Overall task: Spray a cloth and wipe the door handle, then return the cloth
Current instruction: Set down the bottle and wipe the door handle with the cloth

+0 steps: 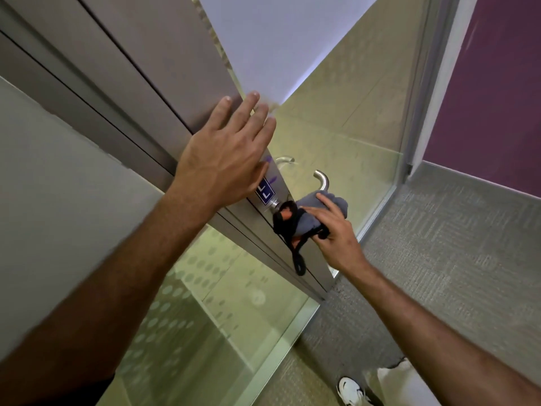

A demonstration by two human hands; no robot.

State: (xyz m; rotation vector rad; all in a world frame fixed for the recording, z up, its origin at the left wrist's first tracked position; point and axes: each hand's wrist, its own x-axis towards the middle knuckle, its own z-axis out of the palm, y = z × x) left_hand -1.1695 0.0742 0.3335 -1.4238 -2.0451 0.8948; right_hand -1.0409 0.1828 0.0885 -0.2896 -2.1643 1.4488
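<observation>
at the door edge my right hand (330,230) is clamped around the bunched grey cloth (325,213), which is wrapped over the curved brushed-steel door handle (322,180). left hand (225,153) lies flat and open on the grey metal door frame (164,83). risk i see: the black cord (292,230) tangled under the cloth could snag the lever, or pressure swings the door.

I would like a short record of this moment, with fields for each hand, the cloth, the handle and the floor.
left hand: flat and open on the grey metal door edge
right hand: grip closed on the grey-blue cloth
cloth: grey-blue cloth wrapped around the handle
handle: curved silver metal lever, end showing above the cloth
black cord: hangs beside the cloth
floor: grey carpet
</observation>
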